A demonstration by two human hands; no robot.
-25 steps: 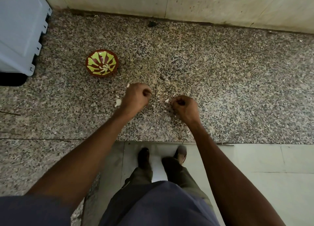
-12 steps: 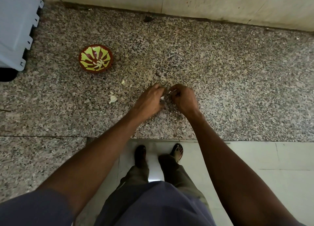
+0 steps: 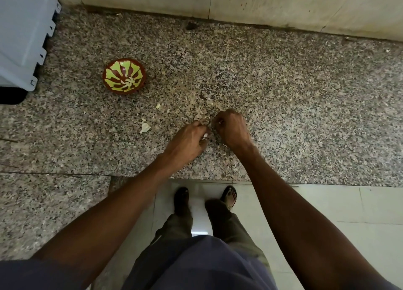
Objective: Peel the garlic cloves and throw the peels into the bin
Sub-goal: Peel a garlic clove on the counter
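Note:
Both hands work close together over the speckled granite counter. My left hand has its fingers curled and pinches a small pale garlic piece at its fingertips. My right hand is curled into a loose fist just to the right, and a pale scrap shows at its fingertips; what it holds is mostly hidden. Loose garlic peels and a small clove piece lie on the counter left of my hands. A red bowl with a green pattern stands farther left.
A pale blue plastic container sits at the far left edge over a dark object. A tiled wall bounds the counter at the back. The counter's front edge runs below my hands, with my feet on the white floor beneath.
My left hand moved right from near the peels to meet my right hand. Both hands now stay together, fingertips nearly touching, over the same spot.

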